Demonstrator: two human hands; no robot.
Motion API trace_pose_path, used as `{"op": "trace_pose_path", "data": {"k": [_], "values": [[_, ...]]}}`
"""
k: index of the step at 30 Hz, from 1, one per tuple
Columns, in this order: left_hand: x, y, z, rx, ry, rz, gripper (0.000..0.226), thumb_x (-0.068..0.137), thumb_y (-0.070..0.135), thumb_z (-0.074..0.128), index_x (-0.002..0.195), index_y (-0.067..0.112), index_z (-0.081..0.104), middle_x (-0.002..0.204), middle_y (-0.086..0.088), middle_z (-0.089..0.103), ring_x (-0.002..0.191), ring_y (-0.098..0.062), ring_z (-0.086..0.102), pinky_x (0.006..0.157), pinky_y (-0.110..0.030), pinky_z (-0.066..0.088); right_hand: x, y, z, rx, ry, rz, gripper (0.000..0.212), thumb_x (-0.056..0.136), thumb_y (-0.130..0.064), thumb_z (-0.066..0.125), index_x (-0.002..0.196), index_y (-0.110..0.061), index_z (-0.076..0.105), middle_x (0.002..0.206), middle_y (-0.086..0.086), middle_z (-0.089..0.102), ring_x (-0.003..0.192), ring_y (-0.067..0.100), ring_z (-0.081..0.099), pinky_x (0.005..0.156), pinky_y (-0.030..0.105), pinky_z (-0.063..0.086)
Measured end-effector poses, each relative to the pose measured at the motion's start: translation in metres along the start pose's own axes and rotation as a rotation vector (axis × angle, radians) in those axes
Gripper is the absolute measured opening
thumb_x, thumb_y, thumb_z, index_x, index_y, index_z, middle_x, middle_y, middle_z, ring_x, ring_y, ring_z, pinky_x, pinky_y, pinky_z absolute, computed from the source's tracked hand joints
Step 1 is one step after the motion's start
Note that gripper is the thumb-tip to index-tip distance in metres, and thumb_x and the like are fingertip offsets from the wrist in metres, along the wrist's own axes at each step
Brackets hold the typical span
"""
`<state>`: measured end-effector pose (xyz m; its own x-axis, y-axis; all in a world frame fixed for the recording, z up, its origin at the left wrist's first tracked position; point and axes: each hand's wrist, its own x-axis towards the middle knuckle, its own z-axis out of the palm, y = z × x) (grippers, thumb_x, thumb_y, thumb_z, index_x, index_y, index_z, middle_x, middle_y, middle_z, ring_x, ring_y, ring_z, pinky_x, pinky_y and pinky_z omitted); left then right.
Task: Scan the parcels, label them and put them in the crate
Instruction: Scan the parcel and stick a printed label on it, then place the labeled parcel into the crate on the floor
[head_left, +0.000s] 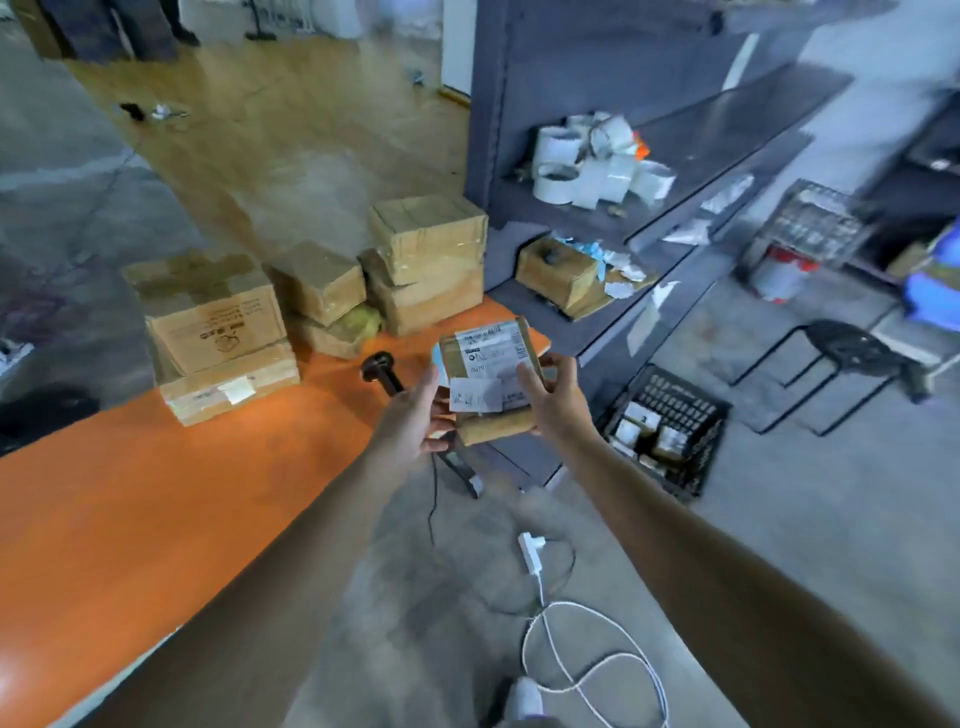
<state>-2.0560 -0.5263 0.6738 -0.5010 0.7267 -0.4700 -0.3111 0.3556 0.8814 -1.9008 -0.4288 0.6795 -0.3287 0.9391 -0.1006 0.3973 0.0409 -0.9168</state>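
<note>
A small brown cardboard parcel (488, 364) with white labels on its top is held in the air just past the corner of the orange table (156, 509). My left hand (415, 415) holds its left side from below, and my right hand (556, 395) grips its right side with fingers over the top label. A black handheld scanner (382, 371) lies on the table just left of the parcel. On the floor below and to the right stands a black plastic crate (701, 457) with several small parcels inside.
Several taped cardboard boxes (218, 322) are stacked at the table's far end. Grey shelving (675, 171) holds white label rolls (592, 171) and an open box. A black stool (852, 353) stands at right. White cable and a plug (532, 553) lie on the concrete floor.
</note>
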Motion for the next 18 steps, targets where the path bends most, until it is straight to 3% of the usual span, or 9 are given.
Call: {"op": "trace_pose_path", "data": {"k": [3, 8, 10, 12, 18], "values": [[-0.019, -0.005, 0.052, 0.102, -0.175, 0.059, 0.044, 0.09, 0.064, 0.045, 0.09, 0.024, 0.066, 0.075, 0.005, 0.074, 0.065, -0.011, 0.071, 0.049, -0.027, 0.052, -0.019, 0.02, -0.062, -0.055, 0.142, 0.025, 0.035, 0.095, -0.052, 0.052, 0.115, -0.027, 0.04, 0.087, -0.015, 0.055, 0.069, 0.005, 0.056, 0.054, 0.027, 0.045], [-0.041, -0.019, 0.149, 0.228, -0.385, 0.131, 0.057, 0.087, 0.067, 0.047, 0.12, 0.024, 0.064, 0.114, 0.001, 0.068, 0.1, -0.017, 0.067, 0.057, -0.028, 0.056, -0.042, 0.061, -0.164, -0.072, 0.26, 0.087, 0.037, 0.095, -0.053, 0.052, 0.118, -0.027, 0.041, 0.101, -0.001, 0.061, 0.075, 0.009, 0.06, 0.06, 0.031, 0.051], [-0.051, -0.026, 0.194, 0.267, -0.451, 0.164, 0.047, 0.087, 0.063, 0.048, 0.106, 0.025, 0.066, 0.105, 0.0, 0.07, 0.092, -0.012, 0.069, 0.061, -0.03, 0.057, -0.047, 0.08, -0.205, -0.022, 0.303, 0.111, 0.034, 0.095, -0.051, 0.053, 0.116, -0.027, 0.042, 0.106, 0.002, 0.063, 0.082, 0.015, 0.063, 0.073, 0.04, 0.056], [-0.063, -0.033, 0.242, 0.282, -0.503, 0.176, 0.033, 0.091, 0.054, 0.049, 0.097, 0.025, 0.063, 0.096, 0.003, 0.07, 0.08, -0.008, 0.069, 0.065, -0.031, 0.059, -0.051, 0.102, -0.25, -0.006, 0.351, 0.127, 0.031, 0.095, -0.05, 0.054, 0.113, -0.028, 0.042, 0.104, 0.0, 0.063, 0.08, 0.014, 0.063, 0.074, 0.041, 0.055], [-0.09, -0.055, 0.398, 0.279, -0.568, 0.155, 0.033, 0.092, 0.048, 0.049, 0.101, 0.019, 0.062, 0.089, 0.0, 0.069, 0.075, -0.009, 0.068, 0.053, -0.023, 0.055, -0.046, 0.167, -0.39, -0.016, 0.4, 0.178, 0.036, 0.095, -0.051, 0.052, 0.116, -0.024, 0.043, 0.095, 0.0, 0.062, 0.079, 0.016, 0.061, 0.076, 0.041, 0.053]]}}
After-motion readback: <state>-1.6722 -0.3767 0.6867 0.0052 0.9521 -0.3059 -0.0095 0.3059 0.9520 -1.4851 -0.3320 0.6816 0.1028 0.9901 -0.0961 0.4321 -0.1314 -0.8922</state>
